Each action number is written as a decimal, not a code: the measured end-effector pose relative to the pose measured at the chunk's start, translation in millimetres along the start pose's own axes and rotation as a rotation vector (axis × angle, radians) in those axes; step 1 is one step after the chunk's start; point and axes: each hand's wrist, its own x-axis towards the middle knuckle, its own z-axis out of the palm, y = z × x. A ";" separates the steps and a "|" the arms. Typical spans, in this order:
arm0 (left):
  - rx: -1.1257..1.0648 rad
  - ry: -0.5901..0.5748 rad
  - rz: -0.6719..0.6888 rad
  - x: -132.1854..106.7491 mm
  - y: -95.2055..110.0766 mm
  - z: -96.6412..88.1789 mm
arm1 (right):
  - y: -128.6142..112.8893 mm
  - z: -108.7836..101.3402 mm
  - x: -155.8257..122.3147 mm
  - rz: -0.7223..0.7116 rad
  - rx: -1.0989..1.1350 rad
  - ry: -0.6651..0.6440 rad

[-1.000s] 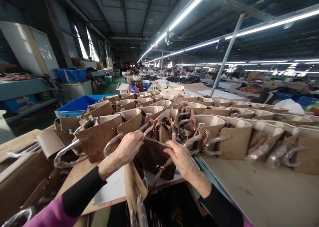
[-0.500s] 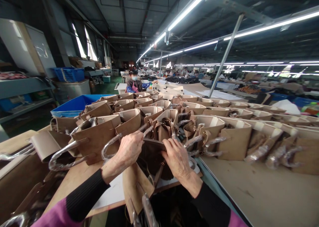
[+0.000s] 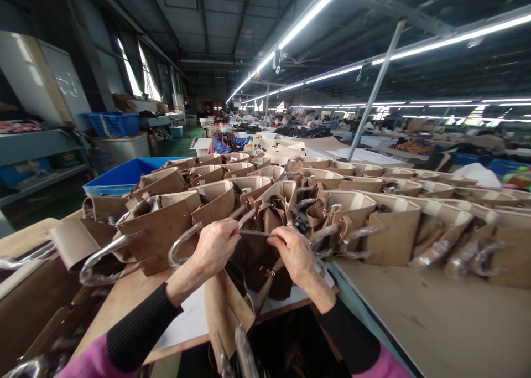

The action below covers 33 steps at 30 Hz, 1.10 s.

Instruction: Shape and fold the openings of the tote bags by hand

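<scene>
Between my hands a brown handbag stands at the front edge of the table, its dark side facing me. My left hand is closed on the left end of its top edge. At the right end, my right hand pinches the same edge between thumb and fingers. A strap with a small metal fitting hangs across the bag's side. Below it a tan flap droops over the table edge, with plastic-wrapped handles hanging down. What lies inside the bag is hidden.
Rows of tan handbags with wrapped handles fill the table beyond. A blue bin stands at the back left. More bag pieces lie at the left. A bare board lies at the right. A co-worker sits farther off.
My right hand has shifted slightly left along the bag's top edge, its fingers drawn closer together. The strap's metal fitting now shows more plainly. My left hand stays nearly in place.
</scene>
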 end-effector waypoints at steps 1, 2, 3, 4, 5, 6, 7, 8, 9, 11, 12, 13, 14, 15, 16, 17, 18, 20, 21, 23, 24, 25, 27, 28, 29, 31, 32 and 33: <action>0.000 0.002 -0.012 0.4 0.2 -0.3 | -2.0 -1.5 0.1 -0.006 -0.027 -0.006; -0.004 0.003 -0.023 0.7 0.3 -0.6 | -4.3 -3.0 0.4 -0.015 -0.057 -0.015; -0.010 0.005 -0.032 1.0 0.2 -1.0 | -7.0 -4.5 0.9 -0.028 -0.090 -0.024; -0.017 0.007 -0.041 1.0 0.0 -1.4 | -9.9 -5.5 1.7 -0.043 -0.122 -0.034; -0.026 0.009 -0.050 0.9 -0.3 -1.9 | -12.9 -6.0 3.0 -0.060 -0.151 -0.046; -0.034 0.009 -0.061 0.7 -0.6 -2.4 | -15.8 -5.7 4.6 -0.076 -0.175 -0.058; -0.038 0.009 -0.076 0.4 -0.7 -2.7 | -18.7 -4.7 6.6 -0.090 -0.193 -0.070; -0.037 0.008 -0.089 0.1 -0.8 -2.9 | -21.4 -3.1 8.8 -0.102 -0.205 -0.081; -0.035 0.012 -0.098 -0.1 -0.8 -2.8 | -24.0 -0.9 11.1 -0.111 -0.213 -0.093; -0.025 0.020 -0.102 -0.1 -0.5 -2.1 | -28.8 3.7 15.5 -0.121 -0.223 -0.112; -0.019 0.025 -0.103 0.1 -0.3 -1.5 | -30.9 5.7 17.4 -0.122 -0.226 -0.120; -0.015 0.030 -0.106 0.4 -0.1 -0.8 | -32.7 7.1 19.1 -0.122 -0.228 -0.128; -0.010 0.033 -0.112 0.7 0.0 -0.1 | -34.2 8.0 20.4 -0.120 -0.229 -0.136; -0.006 0.033 -0.120 0.9 -0.1 0.5 | -35.3 8.2 21.5 -0.117 -0.229 -0.144; -0.004 0.033 -0.126 1.1 -0.2 1.2 | -36.1 7.8 22.3 -0.114 -0.228 -0.154; -0.003 0.034 -0.127 1.1 -0.6 1.9 | -36.5 7.1 23.0 -0.110 -0.226 -0.165; -0.003 0.038 -0.122 1.0 -1.1 2.6 | -36.6 6.1 23.6 -0.105 -0.225 -0.177; -0.009 0.049 -0.108 0.6 -2.5 4.1 | -36.7 4.0 25.3 -0.092 -0.223 -0.199; -0.015 0.057 -0.102 0.4 -3.2 4.6 | -37.0 3.3 26.4 -0.084 -0.224 -0.211; -0.033 0.067 -0.102 0.2 -4.6 5.2 | -38.8 2.7 29.7 -0.072 -0.228 -0.237; -0.046 0.064 -0.106 0.4 -5.1 5.0 | -40.6 2.7 31.8 -0.073 -0.229 -0.254; -0.061 0.056 -0.110 0.6 -5.6 4.5 | -43.0 2.9 34.1 -0.082 -0.225 -0.277; -0.089 0.038 -0.106 1.2 -6.2 2.2 | -49.0 3.1 39.5 -0.124 -0.205 -0.335; -0.102 0.026 -0.100 1.2 -6.4 0.3 | -52.2 3.0 42.4 -0.153 -0.191 -0.369; -0.115 0.013 -0.091 0.8 -6.4 -2.3 | -55.2 2.6 45.3 -0.180 -0.178 -0.403; -0.126 -0.019 -0.082 -1.5 -5.9 -9.2 | -59.4 0.7 50.9 -0.215 -0.158 -0.460; -0.111 -0.049 -0.087 -3.5 -5.2 -13.5 | -60.4 -1.0 53.5 -0.219 -0.153 -0.480; -0.084 -0.094 -0.105 -5.8 -4.3 -18.1 | -60.6 -3.5 55.9 -0.217 -0.152 -0.497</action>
